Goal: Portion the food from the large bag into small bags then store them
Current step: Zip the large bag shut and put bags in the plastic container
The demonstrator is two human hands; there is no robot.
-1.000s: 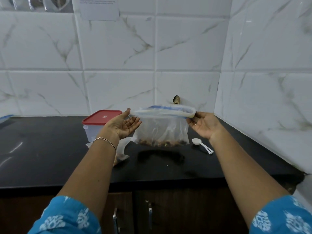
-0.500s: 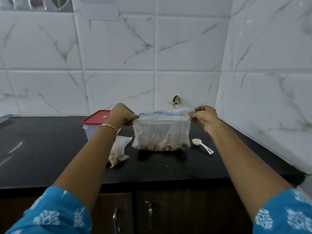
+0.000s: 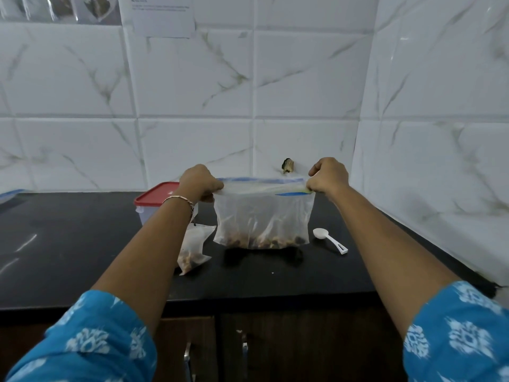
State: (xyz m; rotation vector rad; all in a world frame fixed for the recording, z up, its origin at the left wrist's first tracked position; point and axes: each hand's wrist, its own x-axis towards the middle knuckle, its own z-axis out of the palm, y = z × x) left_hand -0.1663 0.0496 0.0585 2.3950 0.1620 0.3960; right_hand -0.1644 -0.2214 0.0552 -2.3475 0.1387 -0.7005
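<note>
Bare counter (image 3: 82,244) left of container (image 3: 154,202)

L hand (image 3: 199,181) & R hand (image 3: 327,176), palms-up w/ loose fingers 1 s ago, are now turned knuckles-up, fingers curled tight on the top corners of the large bag (image 3: 261,216). Bag mouth, gaping wide before, is now pulled flat & taut btwn the fists. Small bag (image 3: 194,249), mostly hidden behind the L forearm earlier, now shows beside it.
</note>
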